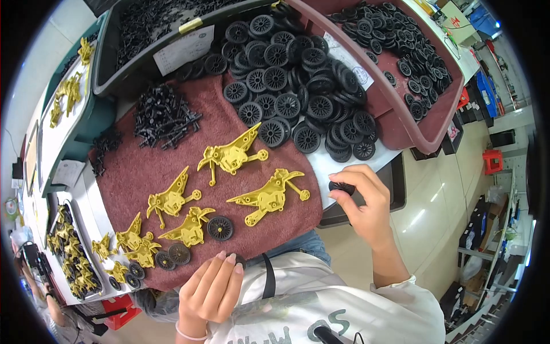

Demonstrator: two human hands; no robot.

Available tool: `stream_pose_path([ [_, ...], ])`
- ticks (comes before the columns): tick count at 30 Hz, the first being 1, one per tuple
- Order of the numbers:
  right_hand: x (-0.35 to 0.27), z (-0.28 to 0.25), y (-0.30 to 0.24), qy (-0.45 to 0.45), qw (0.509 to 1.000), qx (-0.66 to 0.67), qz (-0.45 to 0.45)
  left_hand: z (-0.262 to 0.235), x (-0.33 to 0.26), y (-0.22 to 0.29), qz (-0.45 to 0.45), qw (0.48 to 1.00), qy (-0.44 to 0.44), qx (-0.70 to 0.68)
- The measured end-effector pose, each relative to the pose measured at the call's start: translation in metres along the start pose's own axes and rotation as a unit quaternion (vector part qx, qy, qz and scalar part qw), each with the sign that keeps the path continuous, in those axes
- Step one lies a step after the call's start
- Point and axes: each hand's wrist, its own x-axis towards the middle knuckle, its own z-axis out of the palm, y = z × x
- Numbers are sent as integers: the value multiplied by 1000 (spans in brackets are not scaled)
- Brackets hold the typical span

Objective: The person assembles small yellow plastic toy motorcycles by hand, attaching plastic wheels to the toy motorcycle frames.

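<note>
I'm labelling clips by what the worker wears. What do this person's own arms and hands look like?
Both hands are bare, without gloves. The left hand has a thin pink band at the wrist and longish, pale nails. The right hand leads down a bare forearm into a short white sleeve with a ribbed cuff, part of a white top with dark green print.

Head-worn fisheye, steeply down, perhaps near the worktable [143,172]

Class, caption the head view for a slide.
Right hand pinches a black wheel beside yellow frames on a maroon cloth.
</note>
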Motion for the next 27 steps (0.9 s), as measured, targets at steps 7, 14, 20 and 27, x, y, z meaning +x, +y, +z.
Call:
stream_pose_path([
  [7, -7, 10, 15, 72, 980, -165, -87, 21, -25, 0, -20, 1000, 16, -11],
  [14, -19, 0, 26, 29, 958, -242, -151, 24, -33, 4, -49, 998, 9, -24],
  [20, -21, -10, 24, -16, 961, -231, -150, 19, -21, 9, -115, 991, -55, -50],
  [27, -18, -11, 22, 6, 974, -170, -149, 16, 11, 14, -239, 937, 43, -251],
])
